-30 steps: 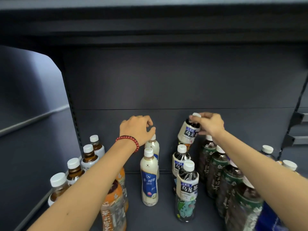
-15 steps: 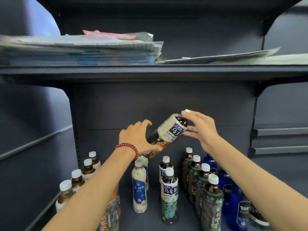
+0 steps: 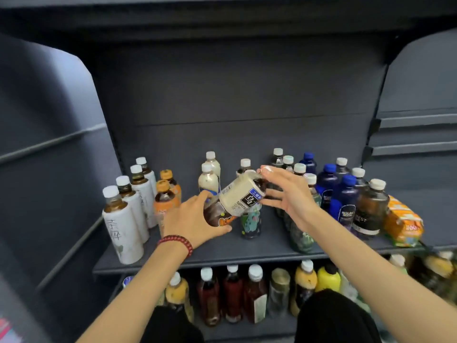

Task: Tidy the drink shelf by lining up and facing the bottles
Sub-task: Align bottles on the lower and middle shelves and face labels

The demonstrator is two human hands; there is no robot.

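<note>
Nearest, at the lower edge, dark clothing (image 3: 333,315) hides part of the lower shelf's bottles (image 3: 232,293): red, yellow and pale drinks, blurred, labels unreadable. My forearms enter cut off by the frame; a red bead bracelet (image 3: 176,242) sits on the left wrist.

Above the drink shelf (image 3: 222,253), my left hand (image 3: 195,219) grips the base of a Suntory tea bottle (image 3: 237,199), thumb curled under it and fingers wrapped behind, mostly out of sight. The bottle is held off the shelf, tilted, neck up and to the right, dark tea showing below its cream label. My right hand (image 3: 289,194) is spread, fingers nearly straight, fingertips (image 3: 265,169) touching the neck end and covering the cap.

Directly behind and below stands a tea bottle with a cartoon label (image 3: 251,224), its top hidden by the held bottle. Green-labelled bottles (image 3: 300,237) are largely covered by my right hand and wrist.

Shelf contents, left to right: a file of white-sleeved tea bottles (image 3: 123,226); orange-capped bottles (image 3: 164,201); two milky bottles (image 3: 209,179); blue bottles (image 3: 346,196); a dark bottle (image 3: 369,209) with a partly readable label; an orange packet (image 3: 401,221) lying at the right end. The rearmost caps near the grey back panel (image 3: 235,95) are too soft to identify.
</note>
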